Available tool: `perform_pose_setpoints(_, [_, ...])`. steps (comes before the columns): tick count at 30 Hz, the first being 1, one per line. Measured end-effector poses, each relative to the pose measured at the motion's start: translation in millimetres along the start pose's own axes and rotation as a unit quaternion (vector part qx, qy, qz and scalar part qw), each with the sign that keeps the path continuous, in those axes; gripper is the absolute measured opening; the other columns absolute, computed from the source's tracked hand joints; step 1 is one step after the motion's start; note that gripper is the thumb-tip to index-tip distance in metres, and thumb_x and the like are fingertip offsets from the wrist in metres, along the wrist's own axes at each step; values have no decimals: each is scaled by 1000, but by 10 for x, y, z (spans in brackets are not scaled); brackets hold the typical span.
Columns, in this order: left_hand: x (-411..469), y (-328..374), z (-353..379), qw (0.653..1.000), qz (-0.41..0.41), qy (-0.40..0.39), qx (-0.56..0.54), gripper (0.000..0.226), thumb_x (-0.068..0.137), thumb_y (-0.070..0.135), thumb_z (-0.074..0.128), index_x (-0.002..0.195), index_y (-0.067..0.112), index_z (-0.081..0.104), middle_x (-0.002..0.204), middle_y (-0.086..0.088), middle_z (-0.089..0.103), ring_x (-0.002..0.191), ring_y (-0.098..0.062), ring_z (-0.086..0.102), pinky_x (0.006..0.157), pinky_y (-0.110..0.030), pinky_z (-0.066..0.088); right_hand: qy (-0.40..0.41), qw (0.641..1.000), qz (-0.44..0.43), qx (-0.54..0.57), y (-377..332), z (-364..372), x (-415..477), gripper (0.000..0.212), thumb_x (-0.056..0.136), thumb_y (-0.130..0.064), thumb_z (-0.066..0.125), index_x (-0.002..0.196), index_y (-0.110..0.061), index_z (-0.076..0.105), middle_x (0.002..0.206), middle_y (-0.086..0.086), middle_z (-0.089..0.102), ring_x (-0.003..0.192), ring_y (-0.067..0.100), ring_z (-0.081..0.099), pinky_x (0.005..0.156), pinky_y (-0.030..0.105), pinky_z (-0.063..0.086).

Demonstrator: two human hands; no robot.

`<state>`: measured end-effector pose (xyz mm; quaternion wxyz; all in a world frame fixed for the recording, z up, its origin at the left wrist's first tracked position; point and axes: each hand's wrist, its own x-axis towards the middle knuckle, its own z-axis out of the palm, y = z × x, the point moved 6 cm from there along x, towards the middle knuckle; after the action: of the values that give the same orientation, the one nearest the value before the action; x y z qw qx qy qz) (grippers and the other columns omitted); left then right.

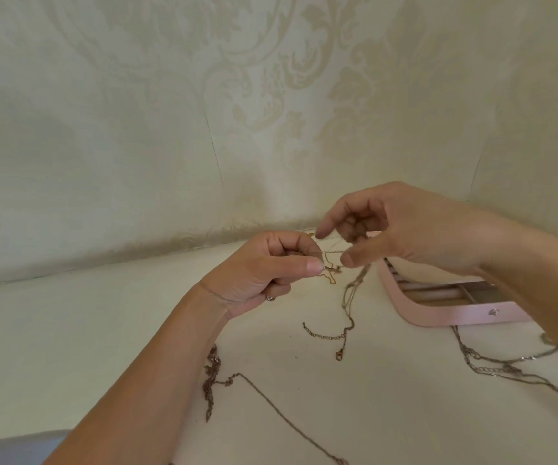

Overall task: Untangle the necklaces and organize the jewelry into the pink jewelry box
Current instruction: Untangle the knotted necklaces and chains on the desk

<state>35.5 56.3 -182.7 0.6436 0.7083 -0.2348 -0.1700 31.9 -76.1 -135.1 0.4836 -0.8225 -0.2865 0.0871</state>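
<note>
My left hand [264, 270] and my right hand [395, 229] are raised over the cream table [103, 330]. Between thumb and fingers, the left hand pinches a thin gold necklace [333, 273] whose strand runs across to my right hand. The right hand's curled fingers hold the same tangle, and a chain with a clasp [341, 333] hangs from it down to the table. The open pink jewelry box [438, 317] lies to the right, partly hidden by my right forearm.
A dark chain [237, 380] trails across the table below my left forearm. Another silver tangle [505, 364] lies in front of the box. A patterned cream wall [204, 112] rises right behind the table.
</note>
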Motion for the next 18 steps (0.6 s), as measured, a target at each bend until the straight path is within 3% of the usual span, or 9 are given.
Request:
perform_pose_setpoints(4, [0, -14, 17, 1000, 6, -13, 1, 7, 56, 27, 71, 59, 29, 66, 62, 16, 53, 48, 1, 38, 41, -11, 22, -9, 999, 35, -33, 52, -24, -10, 14, 72, -3, 78, 76, -14, 71, 60, -4, 57, 55, 10, 48, 52, 13, 39])
perform_pose_setpoints(8, [-5, -18, 22, 999, 3, -20, -35, 11, 54, 23, 70, 52, 29, 61, 72, 15, 64, 52, 1, 43, 41, -11, 22, -77, 985, 80, 135, 164, 72, -10, 16, 67, -10, 76, 78, -9, 64, 65, -1, 58, 53, 6, 48, 53, 12, 42])
perform_pose_setpoints(12, [-8, -8, -11, 995, 17, -7, -103, 15, 51, 16, 68, 50, 28, 59, 64, 10, 63, 51, 2, 45, 37, -8, 27, -95, 955, 81, 271, 262, 204, 39, 16, 68, -14, 77, 75, -11, 63, 66, 2, 55, 60, 9, 52, 60, 16, 46])
perform_pose_setpoints(14, [1, -14, -31, 990, 22, -9, -137, 24, 45, 15, 79, 52, 28, 59, 60, 9, 62, 45, 1, 38, 36, -7, 25, -99, 938, 81, 322, 287, 270, 63, 16, 67, -14, 76, 76, -10, 64, 68, 3, 54, 60, 9, 53, 64, 19, 49])
perform_pose_setpoints(16, [-3, -13, -14, 986, 15, -34, -162, 34, 43, 30, 92, 57, 27, 61, 53, 7, 58, 43, -4, 22, 35, -7, 22, -96, 919, 81, 374, 300, 294, 83, 8, 69, -12, 75, 71, -13, 67, 70, 2, 55, 60, 8, 55, 68, 22, 51])
perform_pose_setpoints(18, [-11, -24, 3, 986, -2, -54, -160, 32, 50, 40, 91, 62, 27, 64, 47, 8, 53, 46, -7, 16, 35, -9, 19, -80, 905, 84, 410, 320, 287, 86, 4, 70, -13, 72, 70, -14, 68, 72, 0, 57, 61, 7, 56, 76, 26, 50])
